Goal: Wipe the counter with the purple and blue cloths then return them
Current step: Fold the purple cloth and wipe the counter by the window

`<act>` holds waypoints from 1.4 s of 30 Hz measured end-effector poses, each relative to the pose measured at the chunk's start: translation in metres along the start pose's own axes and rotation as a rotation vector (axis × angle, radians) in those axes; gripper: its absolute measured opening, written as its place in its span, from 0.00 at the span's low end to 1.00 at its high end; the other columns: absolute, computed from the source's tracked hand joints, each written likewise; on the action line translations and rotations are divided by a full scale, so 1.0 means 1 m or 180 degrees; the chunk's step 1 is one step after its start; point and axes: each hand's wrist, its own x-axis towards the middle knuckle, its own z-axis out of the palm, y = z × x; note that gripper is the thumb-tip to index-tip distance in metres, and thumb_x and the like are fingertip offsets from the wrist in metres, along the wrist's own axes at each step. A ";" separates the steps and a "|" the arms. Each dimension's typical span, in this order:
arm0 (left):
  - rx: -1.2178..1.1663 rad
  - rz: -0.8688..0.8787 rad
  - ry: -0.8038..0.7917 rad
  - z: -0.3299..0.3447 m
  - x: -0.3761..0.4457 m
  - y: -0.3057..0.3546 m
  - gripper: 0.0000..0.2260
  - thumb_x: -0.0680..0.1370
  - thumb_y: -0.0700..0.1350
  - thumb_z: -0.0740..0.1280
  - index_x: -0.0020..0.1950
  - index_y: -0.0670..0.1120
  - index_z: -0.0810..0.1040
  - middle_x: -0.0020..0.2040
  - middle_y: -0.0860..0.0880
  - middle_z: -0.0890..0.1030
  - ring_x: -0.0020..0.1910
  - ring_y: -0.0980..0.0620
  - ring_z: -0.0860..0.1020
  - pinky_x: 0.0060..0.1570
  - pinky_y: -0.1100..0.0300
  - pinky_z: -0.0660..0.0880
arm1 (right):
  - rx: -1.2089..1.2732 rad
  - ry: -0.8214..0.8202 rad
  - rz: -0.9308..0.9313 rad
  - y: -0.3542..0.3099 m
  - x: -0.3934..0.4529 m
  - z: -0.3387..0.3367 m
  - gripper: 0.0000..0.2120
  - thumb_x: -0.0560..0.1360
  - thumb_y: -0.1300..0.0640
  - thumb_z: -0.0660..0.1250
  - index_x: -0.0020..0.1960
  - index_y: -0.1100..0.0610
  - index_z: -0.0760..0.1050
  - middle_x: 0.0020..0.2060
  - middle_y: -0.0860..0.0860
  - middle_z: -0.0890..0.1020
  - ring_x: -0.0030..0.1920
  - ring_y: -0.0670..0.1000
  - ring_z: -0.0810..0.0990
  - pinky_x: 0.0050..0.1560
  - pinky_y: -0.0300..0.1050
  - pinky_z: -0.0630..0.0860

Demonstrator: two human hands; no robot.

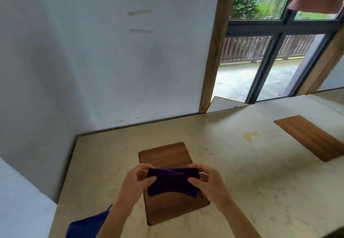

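Observation:
A dark purple cloth [172, 181] is held up just above a wooden board [165, 155] in the middle of the beige counter [242, 181]. My left hand [138, 179] pinches its left top corner and my right hand [204, 180] pinches its right top corner, so the cloth hangs folded between them. A blue cloth [87, 225] lies on the counter at the near left edge, partly hidden by my left forearm.
A second wooden board [310, 137] lies at the far right of the counter. A yellowish stain [251, 135] marks the counter between the boards. A white wall runs along the back and left; a window stands at the back right.

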 end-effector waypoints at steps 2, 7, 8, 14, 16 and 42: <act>0.0071 0.0029 0.0022 0.044 -0.010 0.007 0.16 0.75 0.32 0.71 0.46 0.56 0.84 0.47 0.46 0.87 0.48 0.50 0.86 0.41 0.59 0.84 | 0.0090 0.0048 -0.0001 0.010 -0.016 -0.042 0.17 0.72 0.69 0.74 0.53 0.49 0.83 0.48 0.49 0.87 0.51 0.50 0.86 0.44 0.44 0.85; 0.0096 0.0063 -0.0072 0.146 -0.031 0.020 0.20 0.74 0.32 0.72 0.43 0.60 0.83 0.46 0.49 0.88 0.46 0.53 0.86 0.37 0.63 0.82 | 0.0482 0.0150 0.0269 0.037 -0.047 -0.134 0.19 0.71 0.74 0.72 0.52 0.53 0.82 0.47 0.54 0.88 0.49 0.52 0.87 0.43 0.41 0.83; 0.0067 0.0035 -0.0109 0.163 -0.033 0.022 0.19 0.74 0.32 0.72 0.43 0.59 0.83 0.46 0.49 0.87 0.46 0.53 0.86 0.37 0.63 0.83 | 0.0518 0.0185 0.0359 0.043 -0.051 -0.149 0.19 0.71 0.75 0.71 0.52 0.53 0.82 0.47 0.54 0.88 0.49 0.52 0.87 0.43 0.40 0.82; -0.0175 -0.0184 -0.0275 0.244 -0.023 0.033 0.12 0.75 0.30 0.71 0.49 0.46 0.83 0.44 0.46 0.87 0.44 0.48 0.87 0.36 0.57 0.85 | 0.0370 0.0246 0.0607 0.064 -0.057 -0.225 0.15 0.74 0.71 0.71 0.49 0.51 0.83 0.45 0.54 0.89 0.45 0.52 0.87 0.42 0.40 0.82; -0.0149 -0.0150 -0.0330 0.266 -0.011 0.035 0.12 0.74 0.30 0.71 0.49 0.46 0.83 0.44 0.45 0.87 0.45 0.46 0.86 0.40 0.58 0.84 | 0.0281 0.0268 0.0628 0.071 -0.052 -0.246 0.14 0.74 0.69 0.70 0.49 0.51 0.83 0.44 0.54 0.88 0.45 0.53 0.87 0.43 0.41 0.83; -0.1027 -0.1253 -0.0272 0.554 0.197 0.010 0.18 0.69 0.31 0.71 0.56 0.46 0.81 0.55 0.43 0.82 0.45 0.48 0.82 0.44 0.49 0.84 | 0.0836 -0.0065 0.1459 0.206 0.151 -0.501 0.29 0.78 0.73 0.64 0.67 0.43 0.77 0.63 0.47 0.81 0.59 0.56 0.84 0.53 0.55 0.85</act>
